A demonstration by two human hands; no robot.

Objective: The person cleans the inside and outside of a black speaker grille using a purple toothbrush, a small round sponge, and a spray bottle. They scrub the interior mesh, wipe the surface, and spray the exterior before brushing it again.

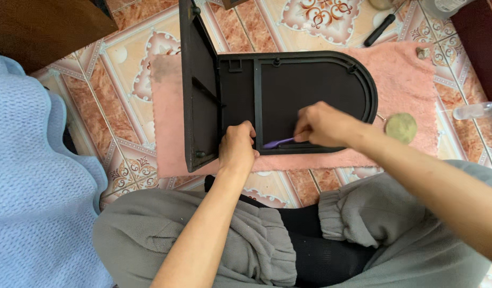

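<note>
A black arched metal frame (331,58) with a hinged door panel (195,96) standing open lies flat on a pink towel (406,80) on the tiled floor. My left hand (237,146) presses on the frame's near edge beside the hinge. My right hand (323,125) grips a small purple brush (278,143), its tip resting on the frame's lower inner rim. I sit cross-legged in grey trousers just below the towel.
A round brass-coloured disc (400,127) lies on the towel's right side. A black-handled screwdriver (380,30) and a small metal piece (422,52) sit at the top right. A clear bottle (478,110) lies at the right edge. Blue fabric (32,186) fills the left.
</note>
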